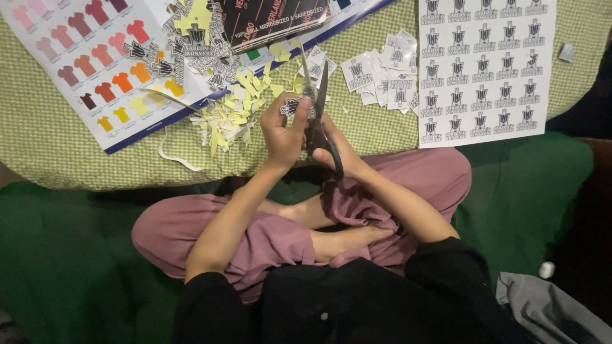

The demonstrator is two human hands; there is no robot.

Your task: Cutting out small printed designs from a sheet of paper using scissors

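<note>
My left hand [282,130] pinches a small black-and-white sticker [293,106] between thumb and fingers. My right hand [336,148] grips black-handled scissors [317,95], whose blades stand apart and point away from me, right beside the sticker. Both hands hover over the near edge of a green checked cushion [57,140]. Yellow and white paper trimmings [229,118] lie just left of my left hand. A pile of cut-out stickers [382,76] lies to the right of the scissors.
A white sheet of uncut stickers [484,70] lies at the right. A colour chart with small shirt shapes [95,57] and a dark booklet [274,19] lie at the back left. My crossed legs in pink trousers [185,229] rest on green fabric [64,267].
</note>
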